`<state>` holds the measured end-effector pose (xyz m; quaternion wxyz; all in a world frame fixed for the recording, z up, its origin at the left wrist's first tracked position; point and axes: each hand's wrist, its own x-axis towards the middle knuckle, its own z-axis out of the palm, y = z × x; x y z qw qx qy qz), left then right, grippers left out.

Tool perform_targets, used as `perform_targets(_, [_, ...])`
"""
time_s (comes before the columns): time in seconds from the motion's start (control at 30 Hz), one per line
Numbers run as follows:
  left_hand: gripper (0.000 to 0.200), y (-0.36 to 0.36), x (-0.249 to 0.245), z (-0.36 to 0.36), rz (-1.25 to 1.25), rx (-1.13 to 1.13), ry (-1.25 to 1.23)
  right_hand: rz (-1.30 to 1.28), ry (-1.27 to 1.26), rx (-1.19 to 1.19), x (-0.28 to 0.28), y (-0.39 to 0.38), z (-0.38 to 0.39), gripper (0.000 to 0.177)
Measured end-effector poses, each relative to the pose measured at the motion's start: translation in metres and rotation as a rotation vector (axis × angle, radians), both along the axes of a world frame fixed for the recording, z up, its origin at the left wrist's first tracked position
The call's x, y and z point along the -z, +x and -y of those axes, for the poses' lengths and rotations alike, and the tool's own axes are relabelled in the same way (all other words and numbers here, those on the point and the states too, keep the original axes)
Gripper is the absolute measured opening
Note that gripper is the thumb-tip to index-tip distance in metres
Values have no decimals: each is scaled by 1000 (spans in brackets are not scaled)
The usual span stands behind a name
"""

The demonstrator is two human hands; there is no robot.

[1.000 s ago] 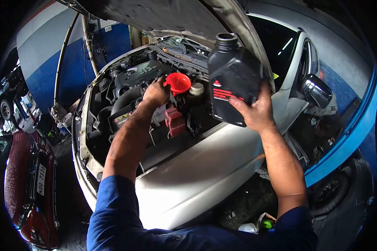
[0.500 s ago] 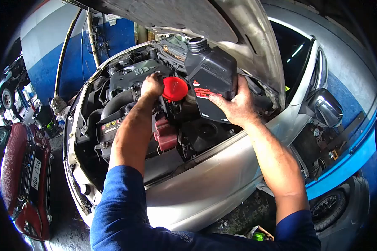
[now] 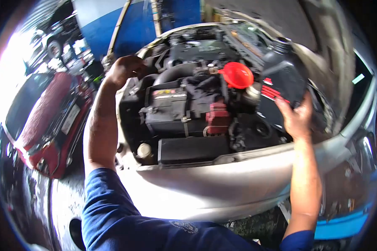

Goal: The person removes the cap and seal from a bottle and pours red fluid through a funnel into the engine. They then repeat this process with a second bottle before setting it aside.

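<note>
My right hand (image 3: 296,117) grips the lower side of a black bottle of automatic transmission fluid (image 3: 284,79). The bottle stands nearly upright over the engine bay, with no cap on its neck. A red funnel (image 3: 238,75) sits in the engine bay just left of the bottle, wide mouth up. My left hand (image 3: 125,72) is raised at the left front edge of the bay, apart from the funnel. Its fingers are curled together and blurred; what they hold, if anything, is hidden.
A battery (image 3: 168,104) and a dark red cover (image 3: 218,118) lie in the bay below the funnel. The raised hood (image 3: 276,16) hangs over the right side. The silver fender (image 3: 222,175) runs in front of me. A red car (image 3: 50,121) stands at left.
My left hand has moved left, away from beside the funnel to the front edge of the bay. The view has turned left. The bottle stays in my right hand.
</note>
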<state>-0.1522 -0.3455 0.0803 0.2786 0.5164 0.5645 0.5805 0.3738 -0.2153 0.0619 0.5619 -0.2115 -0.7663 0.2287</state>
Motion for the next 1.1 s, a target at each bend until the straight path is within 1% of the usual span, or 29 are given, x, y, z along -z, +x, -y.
perform_targets(0.03, [25,-26,9,32,110,-122,73,-19,-26,-31,1,1,-2,50])
perform_targets(0.07, [25,-92,41,59,-374,-244,153,-38,-53,-61,3,3,-5,51])
perform_targets(0.1, [24,-138,68,95,31,-312,173,-18,-24,-28,3,5,-5,53])
perform_targets(0.13, [23,-163,81,132,437,-372,208,2,4,7,4,9,-8,54])
perform_targets(0.2, [32,-111,90,186,758,-1022,437,30,-12,22,14,22,-27,54])
perform_targets(0.23, [41,-114,110,217,774,-1354,229,37,-17,40,11,21,-23,53])
perform_targets(0.27, [51,-133,142,244,779,-1666,-3,45,-24,67,8,20,-20,51])
perform_targets(0.3, [55,-181,187,283,165,-1582,-615,38,-25,16,10,22,-26,49])
perform_targets(0.33, [60,-214,216,311,-457,-1310,-1159,41,-20,27,8,21,-24,46])
perform_targets(0.37, [57,-200,204,307,-279,-1337,-1073,40,11,4,9,20,-27,45])
perform_targets(0.4, [54,-177,179,291,-108,-1339,-981,40,42,-2,8,22,-30,44])
perform_targets(0.43, [49,-164,159,270,7,-1351,-973,43,60,-9,6,21,-29,46])
perform_targets(0.47, [34,-218,196,258,-114,-1545,-821,49,80,-7,4,17,-26,47])
perform_targets(0.5, [53,-128,127,214,214,-1548,-530,63,69,22,1,15,-21,49])
perform_targets(0.53, [34,-162,145,190,-167,-1582,-482,72,62,58,0,14,-17,50])
perform_targets(0.57, [34,-160,137,162,-379,-1318,-309,61,72,101,-1,12,-17,52])
perform_targets(0.63, [26,-139,116,82,-1175,-879,-54,29,89,156,-1,7,-12,55])
perform_targets(0.67, [49,-92,90,33,-885,-870,-326,10,96,167,-1,4,-10,55])
perform_targets(0.7, [53,-32,84,3,-753,-679,41,14,69,181,0,3,-11,57])
perform_targets(0.73, [64,51,39,-11,-694,-368,-114,18,43,187,4,4,-14,58])
perform_targets(0.77, [80,80,48,-50,-868,-332,-34,37,29,237,9,6,-22,59])
perform_targets(0.8, [101,114,45,-78,-1078,-235,53,10,-17,191,8,5,-20,62])
perform_targets(0.87, [118,182,40,-116,-1154,-117,-72,30,-11,238,5,2,-14,64])
perform_targets(0.93, [135,222,41,-154,-1167,-65,-176,37,-33,277,7,1,-13,67])
perform_targets(0.97, [135,231,42,-169,-1165,-55,-163,28,-50,271,9,1,-14,67])
perform_targets(1.03, [148,243,47,-198,-1139,-65,-280,37,-62,303,9,1,-12,68])
perform_targets(1.07, [148,246,50,-211,-1138,-55,-271,58,-67,332,9,2,-13,69])
perform_targets(1.1, [152,249,50,-220,-1087,-61,-334,60,-74,331,8,2,-11,69])
